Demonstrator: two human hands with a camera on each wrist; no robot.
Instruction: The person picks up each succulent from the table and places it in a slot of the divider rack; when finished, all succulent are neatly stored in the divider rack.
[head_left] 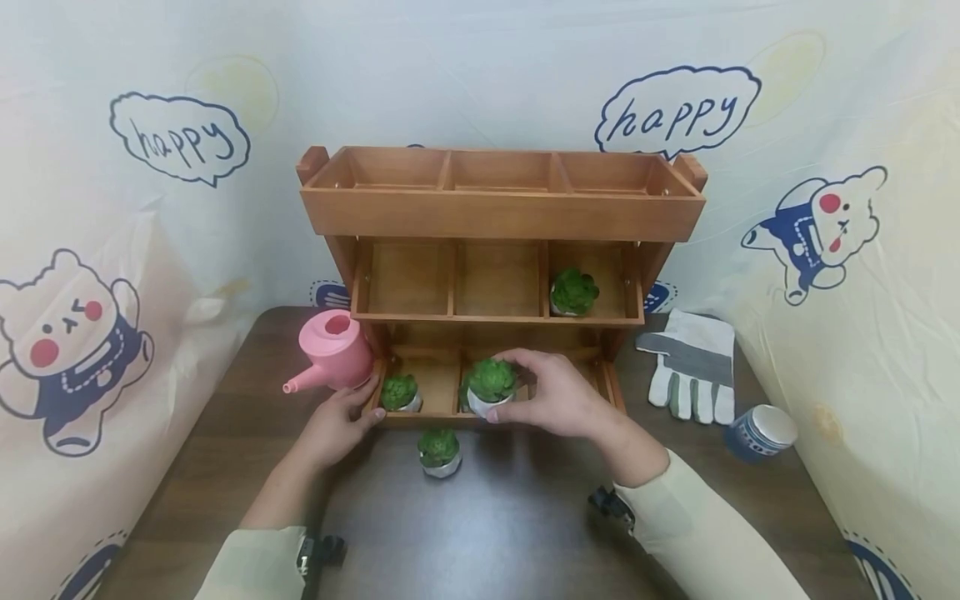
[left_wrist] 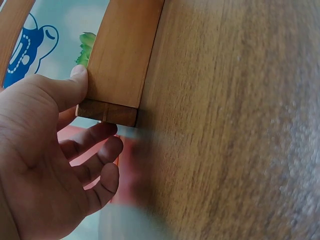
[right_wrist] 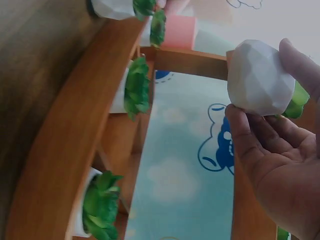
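My right hand (head_left: 558, 396) holds a small potted succulent (head_left: 491, 382) by its white faceted pot (right_wrist: 260, 77), thumb and fingers on opposite sides. It hovers before the lowest tier's middle compartment, partly covering another succulent (right_wrist: 100, 205) there. With thumb and fingers, my left hand (head_left: 333, 429) grips the lower left corner of the three-tier wooden shelf (left_wrist: 117, 65). Beside that hand, a succulent (head_left: 400, 392) sits in the bottom left compartment. One more succulent (head_left: 439, 452) stands on the table in front of the shelf.
On the middle tier's right side stands a succulent (head_left: 574, 292). A pink watering can (head_left: 337, 350) is close to my left hand. Grey-and-white gloves (head_left: 693, 367) and a blue jar with a white lid (head_left: 761, 433) lie to the right. Printed cloth hangs behind.
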